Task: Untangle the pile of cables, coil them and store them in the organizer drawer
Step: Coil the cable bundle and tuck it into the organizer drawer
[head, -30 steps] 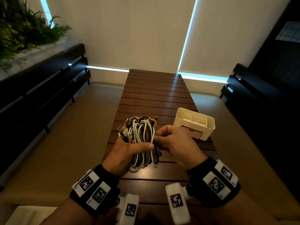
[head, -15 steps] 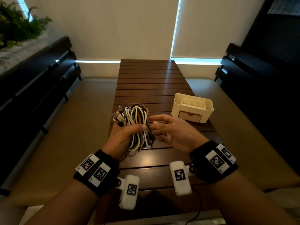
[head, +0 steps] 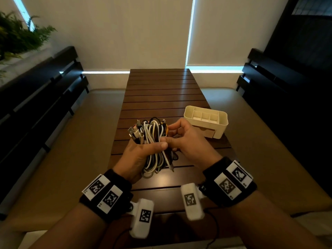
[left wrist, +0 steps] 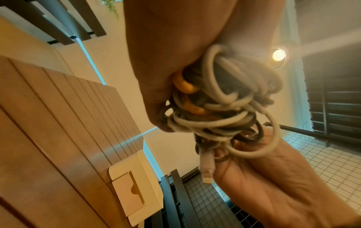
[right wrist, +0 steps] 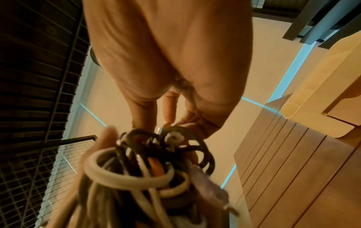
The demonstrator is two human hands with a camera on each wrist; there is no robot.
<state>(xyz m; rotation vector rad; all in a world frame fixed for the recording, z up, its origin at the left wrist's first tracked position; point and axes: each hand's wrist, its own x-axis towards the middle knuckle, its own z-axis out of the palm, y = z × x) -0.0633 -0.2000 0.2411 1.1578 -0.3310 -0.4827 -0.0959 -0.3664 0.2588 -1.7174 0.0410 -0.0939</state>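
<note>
The messy bunch of white, black and orange cables (head: pixel 154 141) is being held tight above the brown wooden counter (head: pixel 161 97) by the left hand (head: pixel 138 155), near the cream plastic organizer with a shut drawer (head: pixel 206 123), while one strand is being pinched by the right hand (head: pixel 186 141) fingers (right wrist: pixel 170 108) and is best being pulled out slowly.

— What is being shown of the room?

— A dark slatted wooden table (head: pixel 161 97) is being lit from above, and a pale tan floor (head: pixel 75 141) is being seen on both sides of it.

— And the walls?

— The far side is being covered by cream roller blinds (head: pixel 125 33), with thin strips of blue daylight being let in at their edges. Dark slatted benches (head: pixel 45 83) are being seen on both sides, and green foliage (head: pixel 16 36) at the upper left.

— Any lamp?

— A round ceiling light (left wrist: pixel 279 54) is being caught glowing in the left wrist view.
</note>
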